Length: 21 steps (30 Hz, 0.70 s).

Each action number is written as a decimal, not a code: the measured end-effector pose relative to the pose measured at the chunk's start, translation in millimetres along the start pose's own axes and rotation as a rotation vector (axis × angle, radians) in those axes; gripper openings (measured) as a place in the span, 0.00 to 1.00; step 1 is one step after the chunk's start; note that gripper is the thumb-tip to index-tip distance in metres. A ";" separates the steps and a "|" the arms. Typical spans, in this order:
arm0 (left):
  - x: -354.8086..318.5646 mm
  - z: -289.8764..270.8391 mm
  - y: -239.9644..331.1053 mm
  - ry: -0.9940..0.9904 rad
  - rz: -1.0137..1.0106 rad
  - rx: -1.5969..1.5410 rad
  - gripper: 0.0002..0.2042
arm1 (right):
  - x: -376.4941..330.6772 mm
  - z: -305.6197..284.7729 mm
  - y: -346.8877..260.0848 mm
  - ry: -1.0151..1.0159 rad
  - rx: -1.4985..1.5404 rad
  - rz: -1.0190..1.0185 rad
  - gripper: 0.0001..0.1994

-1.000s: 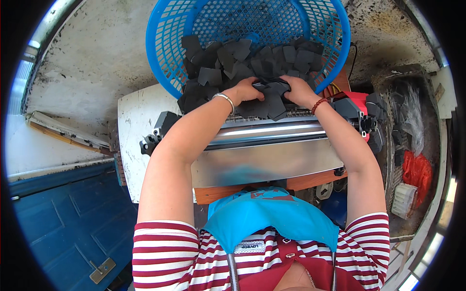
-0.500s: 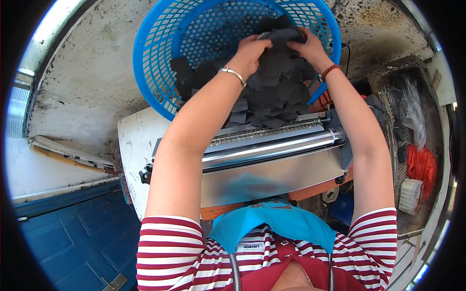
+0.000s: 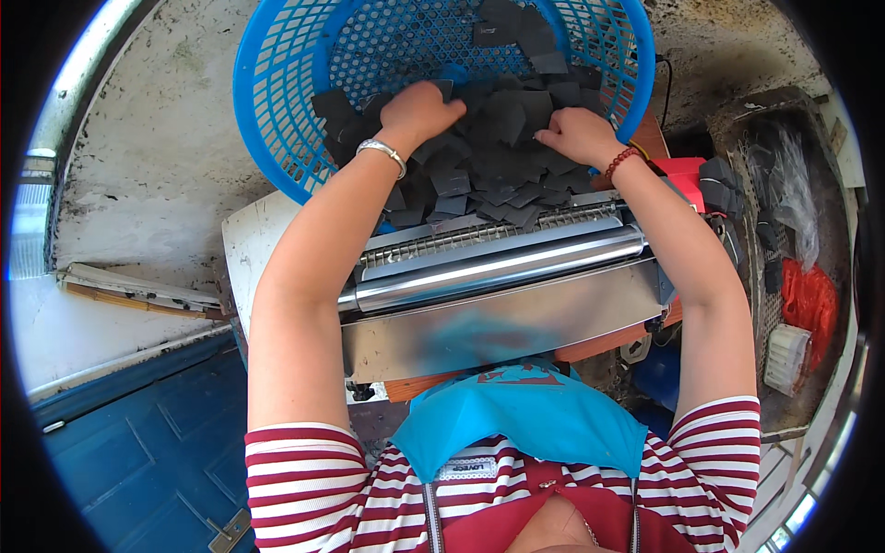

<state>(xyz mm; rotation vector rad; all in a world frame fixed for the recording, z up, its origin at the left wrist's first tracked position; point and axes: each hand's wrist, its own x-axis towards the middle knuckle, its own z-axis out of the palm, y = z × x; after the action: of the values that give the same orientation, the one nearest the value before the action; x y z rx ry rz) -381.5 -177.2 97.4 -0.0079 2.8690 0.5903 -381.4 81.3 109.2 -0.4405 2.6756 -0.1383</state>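
Note:
Many thin dark grey, roughly square pieces [image 3: 502, 120] lie heaped in a blue plastic basket [image 3: 267, 120] with openwork sides. My left hand [image 3: 419, 112] is over the left part of the heap, its thumb apart from the bent fingers, whose tips are partly hidden. At the heap's right side my right hand [image 3: 581, 138] is loosely curved, thumb and forefinger apart, with no piece visible between them. A few loose pieces [image 3: 525, 32] show against the basket's far side. Just nearer than the heap runs a machine's shiny metal roller [image 3: 498, 276].
The machine's flat metal plate [image 3: 507, 318] lies between the roller and my blue apron [image 3: 516, 419]. At right are a red plastic bag [image 3: 808, 309], a clear bag [image 3: 795, 198] and a white ribbed container [image 3: 786, 358]. A blue door [image 3: 138, 452] stands lower left.
My hands have come nearer and moved apart. The stack of dark pieces between them is no longer held; loose pieces now show at the basket's far side.

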 end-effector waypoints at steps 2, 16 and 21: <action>-10.0 14.2 2.4 -0.346 0.014 0.121 0.24 | 8.9 18.0 3.6 0.052 -0.006 -0.002 0.20; -55.0 63.1 28.6 -0.634 -0.132 0.003 0.36 | 8.3 42.8 -6.8 -0.021 0.014 0.116 0.38; -41.9 100.2 16.2 -0.542 -0.135 -0.250 0.33 | 23.8 71.2 11.8 0.016 0.139 0.062 0.39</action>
<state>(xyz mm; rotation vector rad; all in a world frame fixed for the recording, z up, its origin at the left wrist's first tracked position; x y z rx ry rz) -320.6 -124.7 22.5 -0.0684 2.2426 0.7802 -375.1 82.6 33.5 -0.3140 2.6701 -0.3086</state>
